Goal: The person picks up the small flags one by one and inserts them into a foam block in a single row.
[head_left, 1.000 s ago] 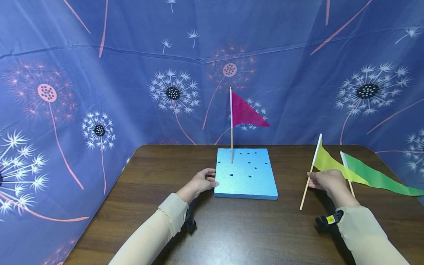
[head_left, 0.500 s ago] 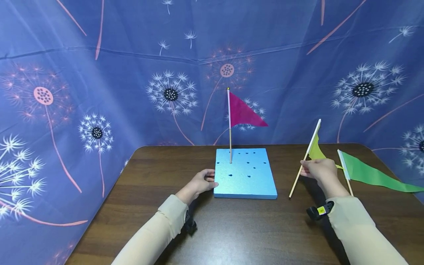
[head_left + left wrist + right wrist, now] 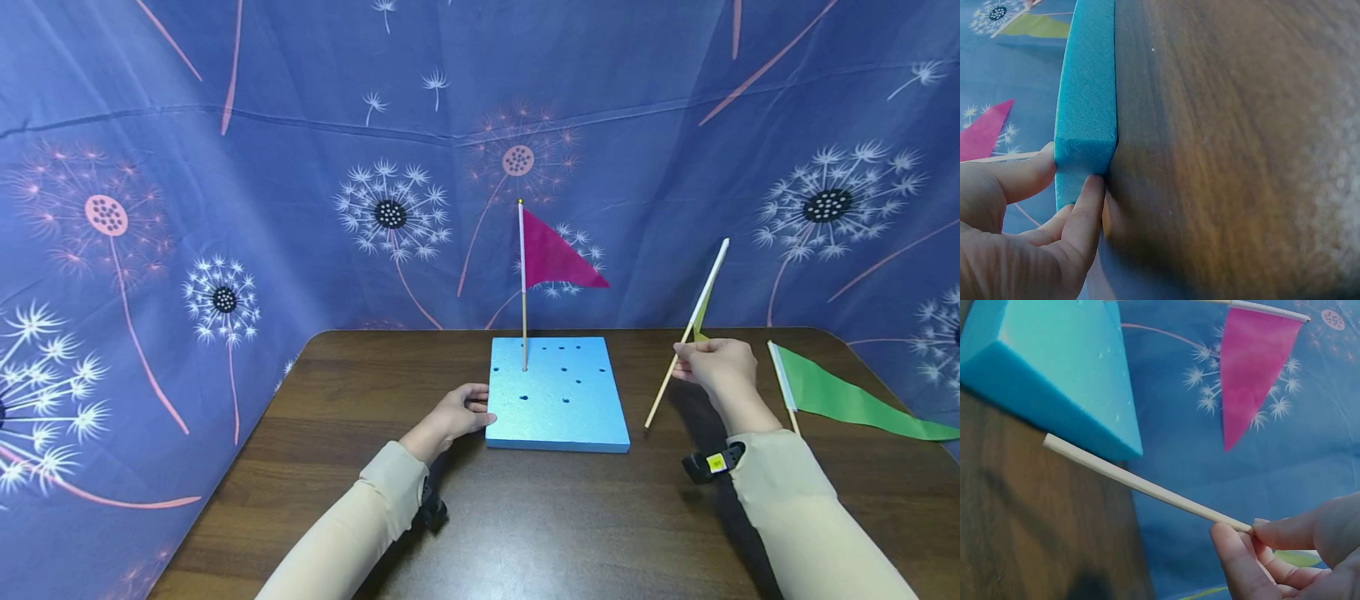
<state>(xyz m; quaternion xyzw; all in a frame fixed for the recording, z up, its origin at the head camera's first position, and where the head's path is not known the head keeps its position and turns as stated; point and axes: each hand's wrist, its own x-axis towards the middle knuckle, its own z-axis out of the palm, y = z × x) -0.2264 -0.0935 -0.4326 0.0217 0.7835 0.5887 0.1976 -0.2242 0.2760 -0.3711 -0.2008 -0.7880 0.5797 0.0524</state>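
right of the block (image 3: 555, 425) that the left hand (image 3: 453, 415) pinches, the right hand (image 3: 722, 367) pinches a yellow flag (image 3: 703, 292), whose tilt could make it knock the block.

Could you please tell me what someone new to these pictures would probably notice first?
Most likely the magenta flag, standing upright in a hole of the blue board, against the dandelion-patterned cloth. Next might come the yellow flag, tilted, its stick pinched in the right hand to the right of the board. Farther right, the bright green flag rests on the brown table.
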